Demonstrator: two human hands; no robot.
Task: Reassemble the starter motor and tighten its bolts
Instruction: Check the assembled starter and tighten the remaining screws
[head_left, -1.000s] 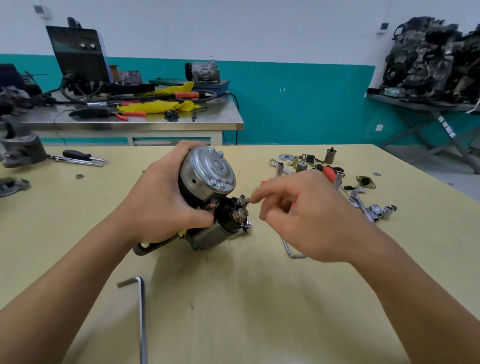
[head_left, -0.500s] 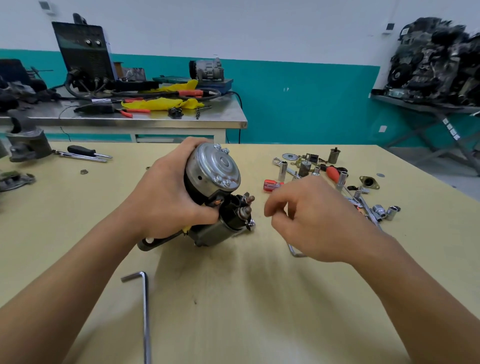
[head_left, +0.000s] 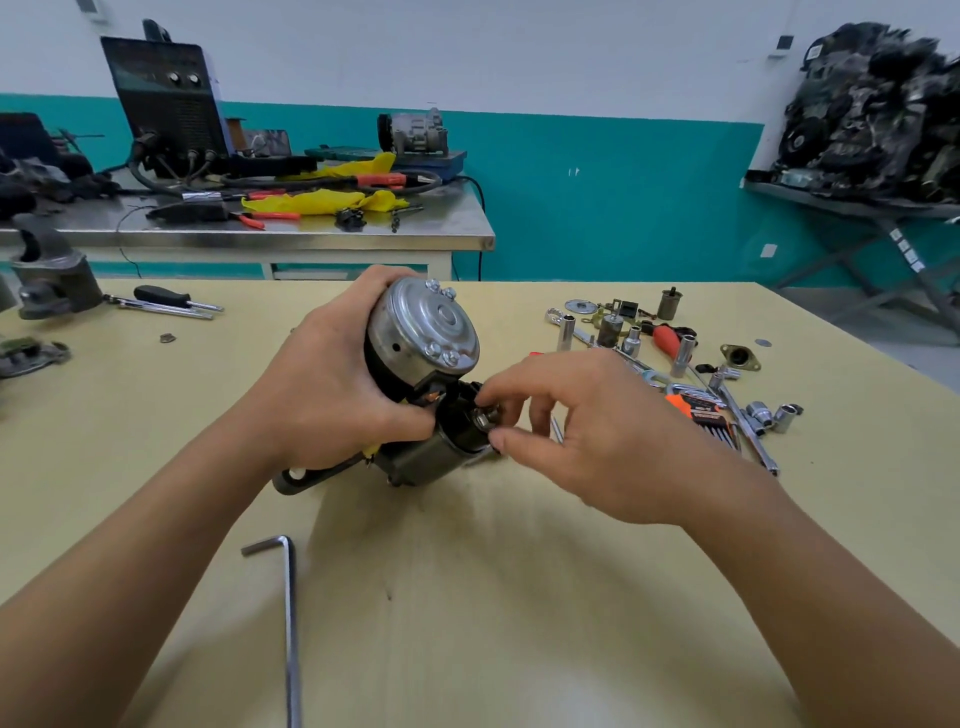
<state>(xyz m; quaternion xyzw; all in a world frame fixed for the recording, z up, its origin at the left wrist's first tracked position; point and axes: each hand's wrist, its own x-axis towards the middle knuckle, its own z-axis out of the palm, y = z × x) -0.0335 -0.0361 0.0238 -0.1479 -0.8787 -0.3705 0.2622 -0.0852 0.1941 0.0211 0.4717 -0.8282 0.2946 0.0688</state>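
Note:
The starter motor (head_left: 423, 332) stands tilted on the yellow table (head_left: 467, 597), its silver end cap with small bolts facing me. My left hand (head_left: 322, 384) grips its body from the left. Below the cap sits the dark solenoid (head_left: 415, 460) with a terminal stud. My right hand (head_left: 587, 431) reaches in from the right, and its thumb and fingers pinch a small nut (head_left: 485, 415) on that stud. The fingertips partly hide the nut.
A long hex key (head_left: 291, 623) lies near the front edge. Sockets, wrenches, an orange hex key set (head_left: 701, 410) and small parts are scattered at the right. A vise (head_left: 52, 280) and screwdriver (head_left: 166, 299) lie at the left. A steel bench (head_left: 311, 234) stands behind.
My right hand drew back from the terminal, then moved left again and now pinches the nut on the stud. My left hand kept its grip on the motor.

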